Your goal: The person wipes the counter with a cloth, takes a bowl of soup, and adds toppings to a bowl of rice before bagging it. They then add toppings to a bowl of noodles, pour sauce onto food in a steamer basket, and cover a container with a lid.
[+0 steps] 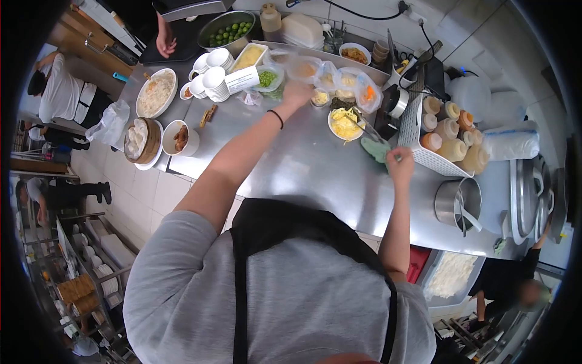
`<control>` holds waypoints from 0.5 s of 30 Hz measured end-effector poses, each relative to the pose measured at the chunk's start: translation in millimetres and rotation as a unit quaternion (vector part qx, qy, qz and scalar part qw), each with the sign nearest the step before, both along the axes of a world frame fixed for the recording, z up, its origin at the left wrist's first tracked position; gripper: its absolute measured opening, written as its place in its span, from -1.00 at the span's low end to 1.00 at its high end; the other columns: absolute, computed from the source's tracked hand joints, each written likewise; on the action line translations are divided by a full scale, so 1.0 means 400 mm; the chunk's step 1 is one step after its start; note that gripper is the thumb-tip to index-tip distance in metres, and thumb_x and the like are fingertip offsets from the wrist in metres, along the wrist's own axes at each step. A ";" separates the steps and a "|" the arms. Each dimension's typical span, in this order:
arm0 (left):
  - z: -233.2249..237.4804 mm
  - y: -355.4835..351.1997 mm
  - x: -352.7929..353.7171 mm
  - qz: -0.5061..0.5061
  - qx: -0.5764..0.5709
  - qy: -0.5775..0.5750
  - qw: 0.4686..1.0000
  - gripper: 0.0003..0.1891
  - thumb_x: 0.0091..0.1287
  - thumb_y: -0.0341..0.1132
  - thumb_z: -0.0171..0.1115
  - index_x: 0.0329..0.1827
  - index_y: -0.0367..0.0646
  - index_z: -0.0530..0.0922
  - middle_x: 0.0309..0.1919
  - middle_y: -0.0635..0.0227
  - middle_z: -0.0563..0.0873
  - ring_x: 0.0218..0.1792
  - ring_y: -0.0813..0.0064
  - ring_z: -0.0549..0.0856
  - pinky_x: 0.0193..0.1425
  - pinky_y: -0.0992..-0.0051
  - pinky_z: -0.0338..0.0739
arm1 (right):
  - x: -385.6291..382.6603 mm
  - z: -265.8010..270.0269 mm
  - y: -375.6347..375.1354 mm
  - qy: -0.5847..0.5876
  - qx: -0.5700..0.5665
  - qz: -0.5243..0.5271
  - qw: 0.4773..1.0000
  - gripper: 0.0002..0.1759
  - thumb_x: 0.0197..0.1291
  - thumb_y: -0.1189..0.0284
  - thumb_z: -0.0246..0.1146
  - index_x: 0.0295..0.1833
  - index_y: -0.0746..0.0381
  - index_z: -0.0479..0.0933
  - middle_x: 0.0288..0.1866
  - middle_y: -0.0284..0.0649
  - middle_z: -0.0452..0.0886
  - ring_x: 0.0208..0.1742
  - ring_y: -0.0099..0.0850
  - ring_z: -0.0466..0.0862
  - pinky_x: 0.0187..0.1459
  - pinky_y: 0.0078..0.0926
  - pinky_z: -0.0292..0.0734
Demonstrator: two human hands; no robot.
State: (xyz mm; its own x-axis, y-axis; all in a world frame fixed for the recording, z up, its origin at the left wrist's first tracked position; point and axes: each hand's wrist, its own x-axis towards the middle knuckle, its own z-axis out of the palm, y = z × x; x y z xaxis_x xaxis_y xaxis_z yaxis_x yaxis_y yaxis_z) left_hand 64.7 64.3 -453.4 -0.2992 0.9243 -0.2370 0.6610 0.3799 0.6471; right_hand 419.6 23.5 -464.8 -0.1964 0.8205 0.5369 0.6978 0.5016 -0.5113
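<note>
My left hand (pixel 297 94), a black band at its wrist, reaches to the row of ingredient bags at the back of the counter; its fingers are smeared by motion. Close beside it stands a small cup (pixel 320 97) of pale yellow food. My right hand (pixel 400 164) is closed in a pinch at the edge of a green cloth (pixel 376 149). Tongs (pixel 371 128) slant from a white bowl (pixel 335 134) of yellow shreds toward the cloth. Bags of chopped greens (pixel 267 77) and orange shreds (pixel 369 94) lie on either side of my left hand.
At the left are stacked white cups (pixel 215 82), a rice plate (pixel 157 93), a bamboo steamer (pixel 151 144) and a bowl with browned food (pixel 181 138). A white basket of sauce bottles (pixel 418 136) and a steel pot (pixel 445 203) stand right. Another person's hand (pixel 165 45) shows at the back left.
</note>
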 end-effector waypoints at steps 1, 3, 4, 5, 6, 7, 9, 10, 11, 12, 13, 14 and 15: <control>0.001 -0.015 -0.009 0.014 0.046 -0.028 0.998 -0.64 0.01 -0.18 0.33 -0.18 -0.22 0.61 -0.43 0.35 0.67 -0.44 0.59 0.63 -0.41 0.54 0.56 | 0.008 0.004 0.007 -0.001 -0.005 -0.004 1.000 -0.86 -0.15 0.47 0.29 -0.48 0.28 0.47 -0.51 -0.16 0.53 -0.45 -0.26 0.54 -0.34 -0.39 0.44; 0.024 -0.058 -0.017 0.038 0.118 -0.107 0.987 -0.65 0.05 -0.18 0.33 -0.18 -0.23 0.60 -0.35 0.36 0.66 -0.41 0.61 0.61 -0.37 0.59 0.54 | 0.018 0.020 0.022 0.143 -0.233 -0.012 0.962 -0.86 -0.16 0.49 0.25 -0.48 0.30 0.43 -0.60 -0.15 0.47 -0.55 -0.31 0.49 -0.40 -0.44 0.41; 0.017 -0.082 -0.026 0.035 0.114 -0.109 0.987 -0.65 0.05 -0.18 0.33 -0.18 -0.23 0.60 -0.35 0.36 0.66 -0.41 0.61 0.61 -0.37 0.59 0.54 | 0.015 0.044 0.026 0.142 -0.235 -0.016 0.961 -0.86 -0.16 0.49 0.25 -0.48 0.30 0.43 -0.60 -0.15 0.47 -0.55 -0.31 0.49 -0.40 -0.44 0.41; 0.012 -0.106 -0.039 0.054 0.094 -0.176 0.978 -0.65 0.07 -0.19 0.32 -0.17 -0.24 0.59 -0.33 0.37 0.65 -0.39 0.61 0.60 -0.35 0.60 0.54 | 0.014 0.071 0.029 0.095 -0.215 -0.016 0.972 -0.85 -0.15 0.49 0.24 -0.48 0.30 0.41 -0.63 -0.17 0.44 -0.57 -0.37 0.47 -0.43 -0.47 0.40; 0.008 -0.132 -0.051 0.075 0.072 -0.242 0.965 -0.66 0.09 -0.20 0.31 -0.16 -0.25 0.58 -0.31 0.38 0.63 -0.38 0.62 0.59 -0.32 0.61 0.53 | 0.010 0.104 0.026 0.048 -0.195 -0.014 0.979 -0.85 -0.14 0.49 0.23 -0.47 0.30 0.40 -0.67 -0.19 0.42 -0.60 -0.42 0.45 -0.46 -0.50 0.38; -0.003 -0.165 -0.063 0.075 0.070 -0.243 0.965 -0.66 0.09 -0.20 0.31 -0.16 -0.25 0.58 -0.31 0.38 0.63 -0.38 0.62 0.59 -0.32 0.61 0.53 | 0.005 0.141 0.019 0.022 -0.211 -0.010 0.977 -0.88 -0.10 0.53 0.20 -0.44 0.30 0.39 -0.61 -0.26 0.45 -0.52 -0.51 0.47 -0.40 -0.56 0.38; -0.022 -0.241 -0.084 0.108 0.121 -0.295 0.942 -0.73 0.08 -0.25 0.31 -0.22 -0.22 0.61 -0.46 0.40 0.64 -0.45 0.62 0.58 -0.39 0.63 0.49 | -0.012 0.211 0.002 0.077 -0.234 0.025 0.969 -0.89 -0.08 0.55 0.18 -0.42 0.31 0.39 -0.54 -0.28 0.48 -0.46 -0.54 0.48 -0.35 -0.57 0.38; -0.027 -0.276 -0.093 0.115 0.121 -0.293 0.941 -0.73 0.08 -0.25 0.31 -0.22 -0.22 0.61 -0.46 0.40 0.64 -0.45 0.62 0.58 -0.39 0.63 0.49 | -0.028 0.246 -0.007 0.134 -0.254 0.060 0.956 -0.91 -0.06 0.58 0.16 -0.39 0.32 0.39 -0.48 -0.30 0.50 -0.40 -0.56 0.48 -0.29 -0.59 0.38; -0.031 -0.315 -0.101 0.116 0.122 -0.292 0.942 -0.73 0.09 -0.25 0.30 -0.21 -0.22 0.60 -0.46 0.40 0.65 -0.48 0.62 0.58 -0.42 0.61 0.49 | -0.057 0.281 -0.024 0.166 -0.278 0.091 0.942 -0.87 -0.03 0.64 0.10 -0.29 0.34 0.44 -0.37 -0.32 0.52 -0.30 -0.56 0.48 -0.20 -0.59 0.38; -0.033 -0.356 -0.112 0.120 0.125 -0.289 0.942 -0.73 0.10 -0.26 0.29 -0.20 -0.22 0.60 -0.47 0.39 0.65 -0.50 0.62 0.58 -0.45 0.60 0.49 | -0.099 0.320 -0.047 0.165 -0.281 0.103 0.940 -0.87 -0.03 0.64 0.10 -0.29 0.34 0.44 -0.37 -0.32 0.52 -0.30 -0.56 0.48 -0.20 -0.59 0.38; -0.031 -0.394 -0.117 0.137 0.130 -0.280 0.941 -0.73 0.10 -0.26 0.29 -0.20 -0.22 0.60 -0.47 0.39 0.65 -0.50 0.62 0.58 -0.45 0.60 0.49 | -0.153 0.358 -0.069 0.158 -0.256 0.142 0.943 -0.83 -0.02 0.63 0.09 -0.24 0.34 0.47 -0.37 -0.33 0.51 -0.30 -0.56 0.48 -0.20 -0.61 0.37; -0.025 -0.429 -0.117 0.139 0.109 -0.285 0.942 -0.73 0.10 -0.26 0.28 -0.20 -0.23 0.60 -0.47 0.38 0.65 -0.51 0.61 0.58 -0.46 0.60 0.49 | -0.206 0.374 -0.081 0.152 -0.229 0.189 0.943 -0.79 0.00 0.62 0.08 -0.19 0.33 0.49 -0.36 -0.35 0.51 -0.29 -0.57 0.47 -0.20 -0.64 0.37; -0.015 -0.464 -0.118 0.147 0.091 -0.288 0.942 -0.73 0.10 -0.26 0.28 -0.20 -0.24 0.59 -0.47 0.36 0.65 -0.53 0.61 0.58 -0.48 0.59 0.49 | -0.250 0.357 -0.078 0.097 -0.148 0.247 0.953 -0.72 0.02 0.61 0.06 -0.10 0.31 0.51 -0.28 -0.27 0.56 -0.25 -0.44 0.53 -0.16 -0.57 0.40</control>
State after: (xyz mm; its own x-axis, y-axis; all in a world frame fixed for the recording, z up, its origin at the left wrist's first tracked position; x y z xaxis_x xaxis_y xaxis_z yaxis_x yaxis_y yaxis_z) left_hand 17.3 -121.3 -459.3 -0.4188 0.8622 -0.2851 0.0630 0.3408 0.9380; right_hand 319.6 -7.7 -322.0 -0.5191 0.7745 0.3614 0.2911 0.5578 -0.7772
